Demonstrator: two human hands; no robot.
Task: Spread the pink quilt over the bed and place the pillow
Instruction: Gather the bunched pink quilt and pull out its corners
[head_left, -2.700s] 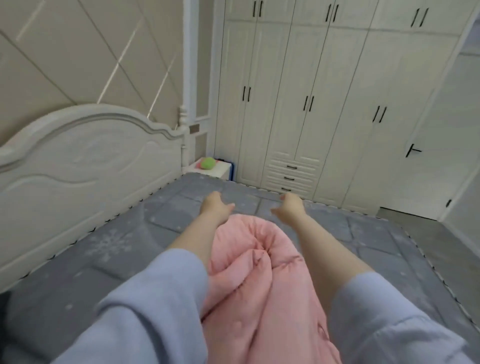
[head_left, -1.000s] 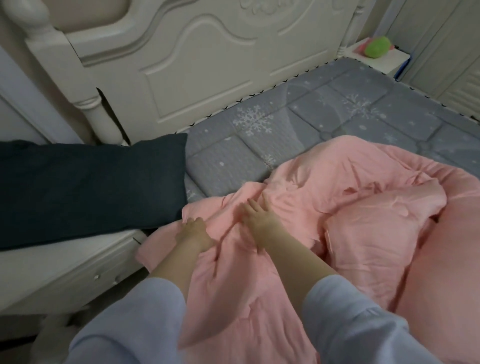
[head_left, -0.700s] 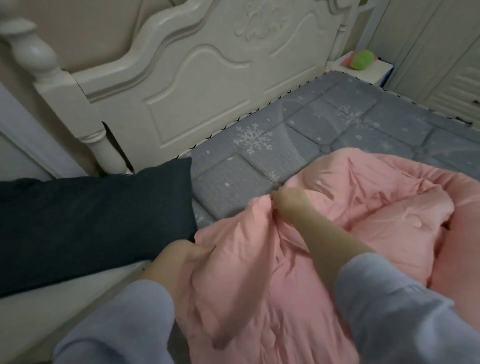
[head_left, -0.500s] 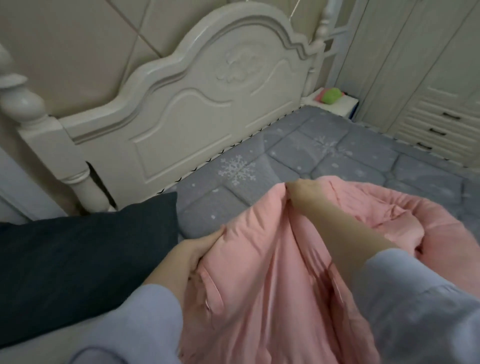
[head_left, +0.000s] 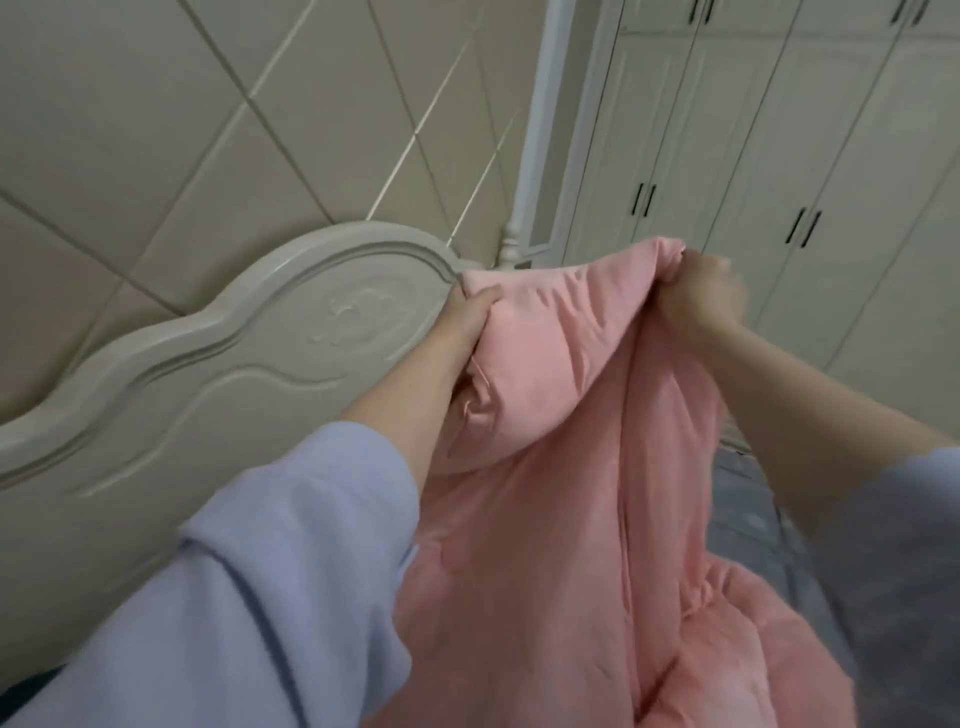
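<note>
Fingers (head_left: 470, 312) pinching pink quilt (head_left: 561, 467), pillow unseen

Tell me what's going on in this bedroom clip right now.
A person is making a bed. Both hands grip the top edge of the pink quilt and hold it raised in front of the white headboard: the left hand at one bunched corner, the right hand further along the edge. The rest of the quilt hangs crumpled toward the grey mattress, so it is not yet spread. No pillow shows in this view.
</note>
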